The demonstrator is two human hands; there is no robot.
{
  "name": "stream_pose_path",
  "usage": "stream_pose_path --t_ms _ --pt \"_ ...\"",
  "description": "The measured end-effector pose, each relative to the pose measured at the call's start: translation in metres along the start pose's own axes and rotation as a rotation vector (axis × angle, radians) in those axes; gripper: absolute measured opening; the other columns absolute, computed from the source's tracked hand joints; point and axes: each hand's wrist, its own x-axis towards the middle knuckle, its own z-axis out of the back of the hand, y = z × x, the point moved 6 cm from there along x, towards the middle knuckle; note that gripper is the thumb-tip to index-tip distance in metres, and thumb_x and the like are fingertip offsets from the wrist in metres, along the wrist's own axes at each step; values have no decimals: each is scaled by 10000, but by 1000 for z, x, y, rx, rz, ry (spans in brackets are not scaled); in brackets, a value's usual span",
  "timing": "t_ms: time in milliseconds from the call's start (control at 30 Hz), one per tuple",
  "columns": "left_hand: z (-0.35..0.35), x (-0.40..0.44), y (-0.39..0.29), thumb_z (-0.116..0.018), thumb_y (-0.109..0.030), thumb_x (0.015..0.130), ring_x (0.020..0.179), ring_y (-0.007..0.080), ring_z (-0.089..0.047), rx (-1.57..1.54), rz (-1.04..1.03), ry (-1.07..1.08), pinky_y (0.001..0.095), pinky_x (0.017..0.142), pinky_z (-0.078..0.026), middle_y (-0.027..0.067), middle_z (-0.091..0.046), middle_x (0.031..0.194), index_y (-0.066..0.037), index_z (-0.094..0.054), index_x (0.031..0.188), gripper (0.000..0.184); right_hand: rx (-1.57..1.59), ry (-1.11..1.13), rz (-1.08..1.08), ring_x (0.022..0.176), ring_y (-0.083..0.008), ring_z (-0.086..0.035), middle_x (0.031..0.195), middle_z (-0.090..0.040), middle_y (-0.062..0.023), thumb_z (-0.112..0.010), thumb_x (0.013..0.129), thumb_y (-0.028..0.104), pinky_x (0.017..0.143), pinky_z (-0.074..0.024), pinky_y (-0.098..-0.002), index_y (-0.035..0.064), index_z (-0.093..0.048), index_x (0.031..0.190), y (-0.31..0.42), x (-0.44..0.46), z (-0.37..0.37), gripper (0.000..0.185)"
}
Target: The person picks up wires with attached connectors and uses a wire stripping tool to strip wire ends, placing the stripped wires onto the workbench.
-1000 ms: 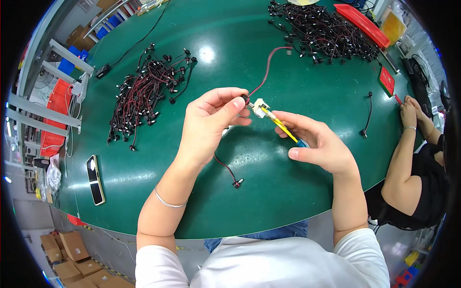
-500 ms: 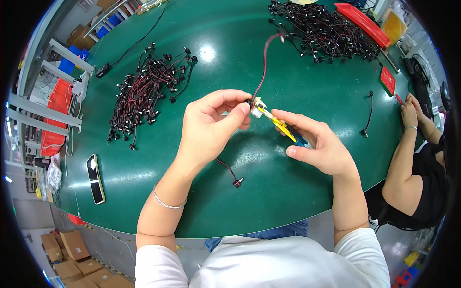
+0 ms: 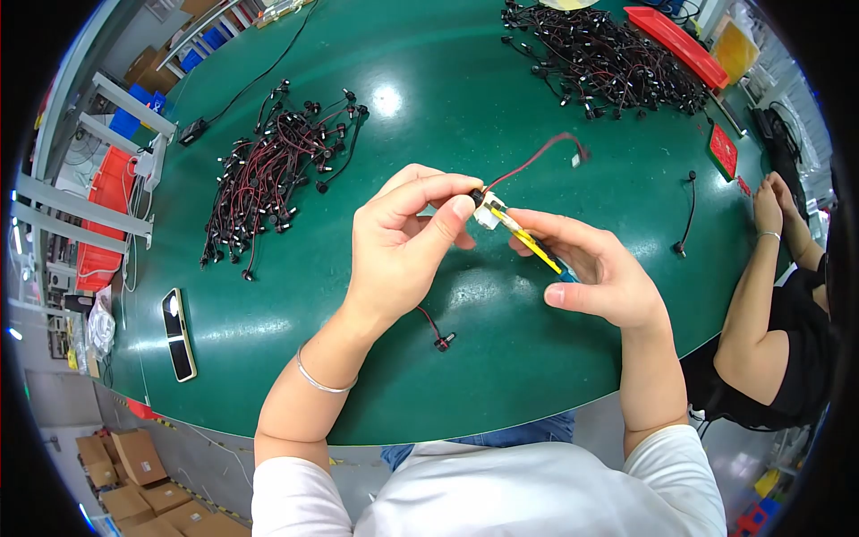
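Note:
Between thumb and forefinger, my left hand (image 3: 407, 233) pinches a small black connector (image 3: 477, 194). From it a red-and-black wire (image 3: 532, 161) curves up to the right, ending in a blurred, pale tip. My right hand (image 3: 595, 268) holds pliers (image 3: 540, 251) with yellow-and-blue handles, fingers along one side and the thumb near the handle ends. The white-wrapped head of the pliers meets the connector; whether the jaws grip it I cannot tell. A short red-and-black cable with a black plug (image 3: 442, 342) lies on the table below my left hand.
On the green table (image 3: 501, 385), wire bundles lie in a left pile (image 3: 268, 179) and a larger far-right pile (image 3: 608, 63). A phone (image 3: 177, 334) rests at left, a single cable (image 3: 687, 215) at right. A red tray (image 3: 677, 45) stands behind; a co-worker's arms (image 3: 761, 259) are at the right.
Both hands have shifted slightly, the left one to the right. The wire's free end has swung from upright down to the right. The co-worker's hands have moved a little.

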Motion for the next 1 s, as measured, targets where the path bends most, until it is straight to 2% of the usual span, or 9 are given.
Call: stream_pose_path --t_ms 33,167,567,700,767,800,900,967,1000 --pt "0 0 0 -626 -53 907 820 116 -618 1 0 -1 229 638 -569 79 -598 981 10 -684 1056 172 69 -6 -15 1237 -240 -499 1335 -516 -145 -709 735 78 1086 -339 -367 -45 -447 1376 -1 0 0 703" --pt "0 -1 0 -627 -54 906 803 110 -615 30 -9 -10 224 626 -566 75 -594 976 6 -682 1061 175 16 -16 -20 1203 -240 -525 1324 -529 -142 -700 741 69 1066 -370 -366 -43 -441 1381 -1 0 1 700" --pt "9 7 4 -616 -55 912 740 77 -572 106 -32 -7 199 603 -506 39 -584 940 6 -652 1056 161 27 -61 -80 1155 -196 -533 1299 -540 -112 -723 752 124 1043 -383 -342 -38 -434 1382 -7 2 -2 711" --pt "69 20 -37 -600 -91 934 734 69 -549 370 -153 -234 211 603 -484 6 -583 924 0 -635 1072 170 57 -80 -124 1150 -190 -528 1294 -534 -108 -720 761 131 1041 -380 -334 -31 -432 1382 -11 0 6 703" --pt "104 22 -53 -619 -104 918 695 72 -549 635 -326 -487 228 622 -481 16 -590 887 4 -634 1088 202 59 -88 -128 1150 -189 -528 1292 -534 -109 -718 761 130 1041 -379 -333 -28 -433 1383 -11 0 8 702" --pt "110 21 -53 -619 -104 918 695 72 -549 636 -324 -483 228 622 -481 16 -590 887 4 -634 1088 202 59 -89 -135 1150 -189 -527 1290 -533 -110 -715 761 128 1042 -379 -332 -26 -434 1384 -11 0 8 700" --pt "123 22 -37 -669 -112 855 682 144 -599 1027 -23 -417 283 657 -496 66 -631 855 1 -627 1111 283 49 -88 -139 1151 -189 -527 1284 -534 -111 -710 761 123 1043 -378 -332 -21 -437 1384 -9 1 5 695" --pt "98 20 -13 -701 -116 786 733 244 -644 1118 245 -67 341 699 -509 128 -661 858 -9 -620 1138 377 29 -87 -137 1152 -188 -527 1278 -536 -112 -703 760 115 1044 -377 -332 -15 -441 1384 -7 1 3 689" --pt "82 15 -3 -701 -97 782 726 214 -631 1147 348 85 340 681 -503 109 -653 817 -6 -619 1140 379 26 -85 -138 1152 -188 -527 1278 -536 -112 -703 760 115 1044 -377 -332 -15 -441 1384 -7 1 3 689"
